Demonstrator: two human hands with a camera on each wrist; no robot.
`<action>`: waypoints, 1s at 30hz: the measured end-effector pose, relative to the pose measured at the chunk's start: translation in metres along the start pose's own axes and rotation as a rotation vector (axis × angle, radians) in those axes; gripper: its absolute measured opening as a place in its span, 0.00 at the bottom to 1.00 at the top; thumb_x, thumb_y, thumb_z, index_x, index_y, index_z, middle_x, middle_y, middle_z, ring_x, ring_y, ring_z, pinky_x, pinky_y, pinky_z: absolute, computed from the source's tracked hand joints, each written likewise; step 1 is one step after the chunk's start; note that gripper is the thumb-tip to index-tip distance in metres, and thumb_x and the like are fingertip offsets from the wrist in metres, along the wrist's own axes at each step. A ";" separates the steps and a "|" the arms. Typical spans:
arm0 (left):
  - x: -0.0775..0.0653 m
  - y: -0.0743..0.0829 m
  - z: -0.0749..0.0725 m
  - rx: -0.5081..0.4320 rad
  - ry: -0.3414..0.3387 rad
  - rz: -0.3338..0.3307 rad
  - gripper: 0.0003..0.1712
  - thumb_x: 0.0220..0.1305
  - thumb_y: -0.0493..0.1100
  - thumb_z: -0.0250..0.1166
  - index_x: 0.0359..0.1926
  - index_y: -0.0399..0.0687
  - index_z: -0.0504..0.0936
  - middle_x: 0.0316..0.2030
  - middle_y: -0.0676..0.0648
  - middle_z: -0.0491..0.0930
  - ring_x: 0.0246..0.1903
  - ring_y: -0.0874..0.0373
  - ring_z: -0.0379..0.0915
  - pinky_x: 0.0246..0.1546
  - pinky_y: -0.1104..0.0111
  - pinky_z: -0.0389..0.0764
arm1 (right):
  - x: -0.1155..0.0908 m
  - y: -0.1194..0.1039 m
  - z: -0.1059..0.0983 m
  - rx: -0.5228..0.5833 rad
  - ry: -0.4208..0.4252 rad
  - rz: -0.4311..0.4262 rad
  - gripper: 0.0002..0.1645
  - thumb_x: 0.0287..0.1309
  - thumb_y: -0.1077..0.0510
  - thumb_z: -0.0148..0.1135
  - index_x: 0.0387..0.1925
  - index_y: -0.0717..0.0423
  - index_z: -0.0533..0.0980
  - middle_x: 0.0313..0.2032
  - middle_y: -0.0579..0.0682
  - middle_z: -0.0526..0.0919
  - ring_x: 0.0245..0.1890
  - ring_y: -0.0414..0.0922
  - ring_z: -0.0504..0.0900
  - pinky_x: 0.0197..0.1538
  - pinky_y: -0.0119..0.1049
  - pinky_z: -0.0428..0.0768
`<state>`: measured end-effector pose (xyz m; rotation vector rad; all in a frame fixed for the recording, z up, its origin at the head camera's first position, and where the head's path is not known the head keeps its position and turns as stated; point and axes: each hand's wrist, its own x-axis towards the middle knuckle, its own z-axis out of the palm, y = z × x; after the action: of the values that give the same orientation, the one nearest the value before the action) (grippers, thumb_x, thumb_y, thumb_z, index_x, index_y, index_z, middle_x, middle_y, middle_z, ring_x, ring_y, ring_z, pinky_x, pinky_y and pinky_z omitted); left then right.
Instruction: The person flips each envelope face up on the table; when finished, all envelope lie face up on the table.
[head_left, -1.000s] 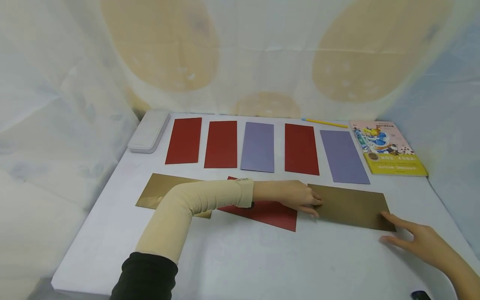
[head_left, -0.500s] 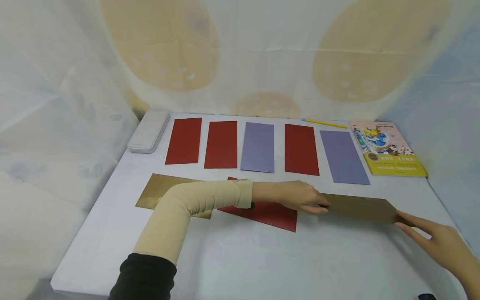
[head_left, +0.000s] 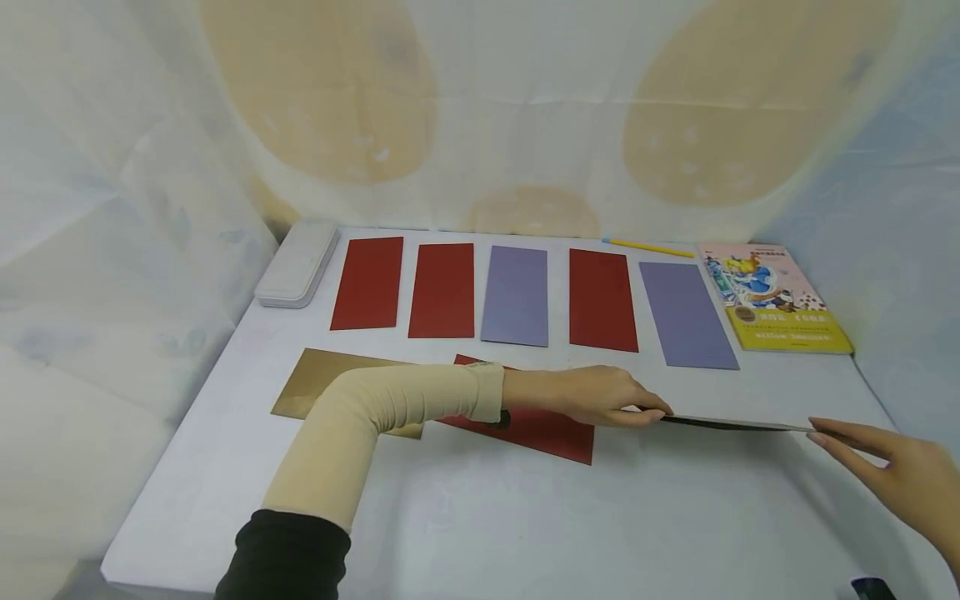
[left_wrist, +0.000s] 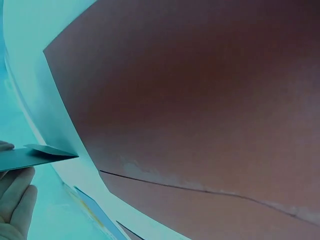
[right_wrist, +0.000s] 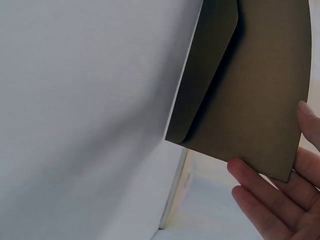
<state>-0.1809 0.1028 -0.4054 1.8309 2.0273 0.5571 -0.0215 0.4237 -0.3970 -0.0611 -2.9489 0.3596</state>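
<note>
Right of the flat, red rectangular paper envelope (head_left: 558, 433), the left hand (head_left: 611, 396) and right hand (head_left: 896, 467), apart, pinch opposite ends of a gold rectangular paper envelope (right_wrist: 262, 95), seemingly above the white tabletop (head_left: 525, 533), though seen nearly edge-on from the head.

The head view looks forward and down over the held envelope (right_wrist: 260, 95), which all views share; the right wrist view faces it closely, the left a red envelope (left_wrist: 200, 100) beside it.
</note>
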 end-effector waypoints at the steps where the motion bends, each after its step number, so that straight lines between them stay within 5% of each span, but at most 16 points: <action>1: -0.001 0.001 0.000 0.002 0.008 0.001 0.21 0.76 0.47 0.47 0.64 0.52 0.75 0.52 0.58 0.80 0.40 0.76 0.73 0.43 0.84 0.68 | 0.001 0.000 -0.001 -0.006 0.001 0.003 0.23 0.56 0.53 0.69 0.41 0.73 0.80 0.42 0.73 0.80 0.45 0.75 0.72 0.41 0.68 0.71; 5: -0.003 0.004 0.001 0.012 0.046 0.026 0.21 0.76 0.48 0.48 0.64 0.53 0.75 0.53 0.59 0.80 0.40 0.77 0.72 0.42 0.85 0.68 | 0.003 -0.002 -0.003 -0.024 -0.008 0.021 0.23 0.56 0.53 0.69 0.40 0.72 0.80 0.41 0.72 0.80 0.44 0.74 0.73 0.41 0.68 0.71; 15: -0.007 0.009 0.002 0.166 0.230 0.215 0.25 0.70 0.44 0.57 0.66 0.48 0.71 0.55 0.55 0.79 0.22 0.67 0.63 0.23 0.79 0.60 | 0.012 -0.003 -0.011 -0.073 -0.067 0.056 0.26 0.55 0.49 0.69 0.39 0.72 0.80 0.39 0.71 0.81 0.39 0.72 0.74 0.39 0.66 0.73; 24: -0.009 0.007 0.003 0.167 0.255 0.245 0.27 0.68 0.38 0.58 0.68 0.45 0.69 0.56 0.54 0.78 0.26 0.69 0.67 0.25 0.82 0.63 | 0.019 -0.005 -0.017 -0.079 -0.112 0.085 0.32 0.55 0.43 0.68 0.39 0.73 0.79 0.36 0.72 0.81 0.36 0.71 0.75 0.34 0.63 0.74; 30: -0.011 0.006 0.001 0.159 0.272 0.212 0.28 0.67 0.36 0.59 0.67 0.45 0.70 0.57 0.55 0.78 0.19 0.66 0.57 0.25 0.81 0.62 | 0.022 -0.005 -0.018 -0.093 -0.100 0.099 0.35 0.53 0.38 0.67 0.39 0.71 0.80 0.38 0.74 0.79 0.33 0.70 0.75 0.32 0.60 0.75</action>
<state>-0.1740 0.0928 -0.4031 2.1860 2.1121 0.7594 -0.0407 0.4240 -0.3752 -0.2081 -3.0683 0.2457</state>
